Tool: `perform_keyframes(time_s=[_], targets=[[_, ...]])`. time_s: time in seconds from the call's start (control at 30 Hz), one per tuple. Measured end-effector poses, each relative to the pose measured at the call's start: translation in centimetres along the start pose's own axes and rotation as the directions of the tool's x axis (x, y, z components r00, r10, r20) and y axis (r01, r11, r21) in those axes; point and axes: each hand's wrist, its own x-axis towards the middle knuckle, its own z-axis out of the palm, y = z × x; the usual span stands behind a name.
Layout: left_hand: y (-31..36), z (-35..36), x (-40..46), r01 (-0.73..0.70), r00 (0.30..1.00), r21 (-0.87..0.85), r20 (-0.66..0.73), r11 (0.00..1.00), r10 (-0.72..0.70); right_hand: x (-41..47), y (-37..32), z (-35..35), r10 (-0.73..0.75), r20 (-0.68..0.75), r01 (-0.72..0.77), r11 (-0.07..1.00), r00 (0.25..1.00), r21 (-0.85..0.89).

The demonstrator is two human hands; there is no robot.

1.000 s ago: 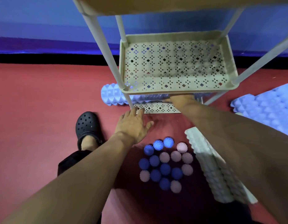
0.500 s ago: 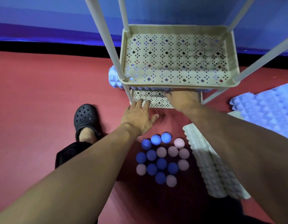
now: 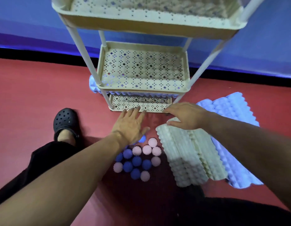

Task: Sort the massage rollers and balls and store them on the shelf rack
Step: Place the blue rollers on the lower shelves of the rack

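A beige three-tier shelf rack (image 3: 142, 92) stands on the red floor. A pale blue roller (image 3: 94, 85) lies on its bottom tier, mostly hidden under the middle tier. Several blue and pink spiky balls (image 3: 138, 160) sit clustered on the floor. A cream ridged roller (image 3: 182, 154) lies to their right, with another pale blue roller (image 3: 231, 115) beyond it. My left hand (image 3: 130, 126) hovers open above the balls, fingertips near the bottom tier's front edge. My right hand (image 3: 185, 115) rests open over the cream roller's far end, holding nothing.
My left foot in a black clog (image 3: 64, 121) is planted left of the rack, with my dark trouser leg below it. A blue wall with a black skirting strip (image 3: 43, 54) runs behind the rack.
My right hand has drawn back out from under the middle tier and now lies over the cream roller's end. The view has tilted up, bringing the top tier into sight.
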Motion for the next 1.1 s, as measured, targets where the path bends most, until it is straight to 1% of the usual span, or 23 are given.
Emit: perform_keyframes(time_s=[0.07,0.1,0.13,0.2,0.23,0.3,0.37,0.43,0.47,0.63,0.7,0.8,0.97,1.1], targets=[[2.5,-0.3,0.2,-0.01,1.0,-0.039,-0.001,0.999,0.009,-4.3,1.7,0.5,0.053,-0.01,-0.052,0.998,0.999,0.041],[3.9,-0.5,0.4,-0.015,1.0,-0.049,-0.001,0.999,0.015,-6.5,2.6,1.1,0.122,-0.01,-0.121,0.99,0.993,0.077],[5.3,-0.6,0.6,-0.025,1.0,-0.059,0.001,0.998,0.025,-8.6,3.7,1.9,0.223,0.006,-0.222,0.967,0.975,0.125],[8.1,-0.8,1.1,-0.053,0.999,-0.083,0.001,0.995,0.053,-12.6,5.8,4.1,0.44,0.09,-0.448,0.87,0.894,0.207],[9.5,-0.9,1.2,-0.067,0.998,-0.092,-0.004,0.994,0.067,-14.4,6.9,5.5,0.516,0.135,-0.533,0.813,0.846,0.235],[12.0,-1.0,1.7,-0.092,0.996,-0.104,-0.02,0.99,0.09,-17.4,8.6,8.4,0.627,0.212,-0.66,0.69,0.75,0.297],[14.0,-0.7,2.5,-0.105,0.994,-0.106,-0.026,0.989,0.102,-19.2,9.8,11.1,0.703,0.264,-0.741,0.553,0.66,0.381],[15.7,0.0,3.5,-0.119,0.993,-0.099,-0.017,0.988,0.118,-20.2,10.6,13.9,0.74,0.311,-0.772,0.424,0.597,0.473],[16.3,0.5,4.0,-0.127,0.992,-0.097,-0.009,0.987,0.126,-20.4,10.9,15.1,0.744,0.333,-0.777,0.379,0.579,0.503],[17.9,3.5,5.9,-0.112,0.991,-0.153,0.061,0.982,0.123,-19.3,11.9,20.1,0.768,0.349,-0.761,0.264,0.538,0.592],[18.1,4.7,6.4,-0.095,0.99,-0.176,0.086,0.98,0.111,-18.6,12.4,21.3,0.789,0.347,-0.775,0.243,0.508,0.583],[18.2,6.1,7.2,-0.078,0.992,-0.215,0.078,0.974,0.097,-17.7,13.1,22.8,0.819,0.312,-0.798,0.262,0.481,0.544],[18.2,7.1,7.7,-0.094,0.995,-0.245,0.007,0.965,0.099,-16.4,13.4,23.9,0.864,0.275,-0.839,0.258,0.422,0.479],[17.9,6.9,7.9,-0.11,0.994,-0.25,-0.033,0.962,0.105,-15.9,13.7,23.4,0.875,0.28,-0.803,0.181,0.395,0.567]])
